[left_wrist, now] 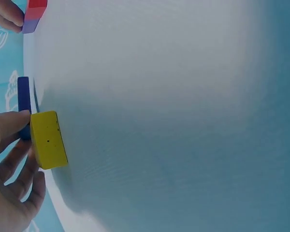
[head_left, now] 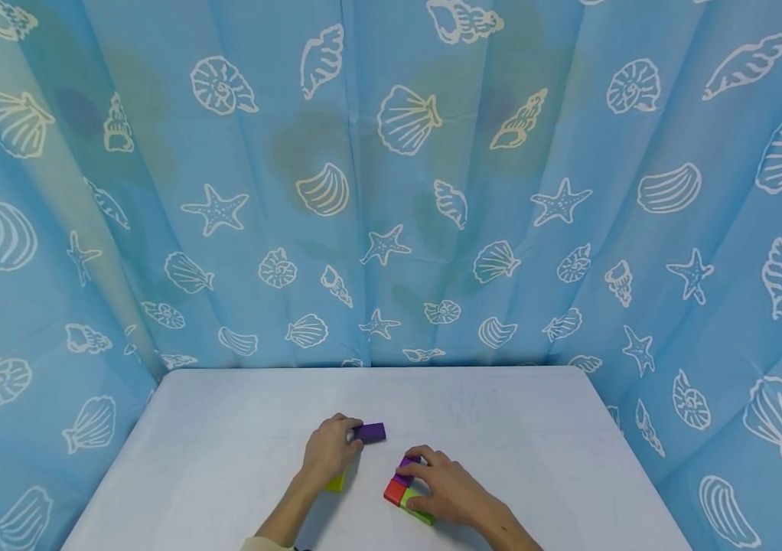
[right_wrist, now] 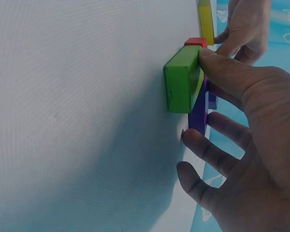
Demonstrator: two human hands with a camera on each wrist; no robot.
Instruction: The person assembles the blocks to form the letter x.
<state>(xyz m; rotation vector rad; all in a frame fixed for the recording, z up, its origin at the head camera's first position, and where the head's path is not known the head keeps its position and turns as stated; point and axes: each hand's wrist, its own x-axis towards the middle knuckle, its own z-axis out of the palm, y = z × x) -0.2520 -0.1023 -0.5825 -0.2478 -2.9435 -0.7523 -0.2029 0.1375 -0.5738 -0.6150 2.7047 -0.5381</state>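
My left hand (head_left: 331, 450) pinches the near-left end of a dark purple block (head_left: 373, 433), thumb on one side and fingers on the other. A yellow block (left_wrist: 49, 140) stands close by, partly hidden under that wrist in the head view. My right hand (head_left: 453, 490) is at a small group of touching blocks: a red block (head_left: 395, 492), a green block (right_wrist: 179, 79) and a purple block (right_wrist: 198, 113). Its thumb lies against the green block while the forefingers hold the purple one. The remaining fingers spread apart, free of the blocks.
The blocks are on a table with a white cover (head_left: 226, 428). Behind it and along both sides hangs a blue curtain (head_left: 377, 291) with white shell prints. The table's far edge meets the curtain.
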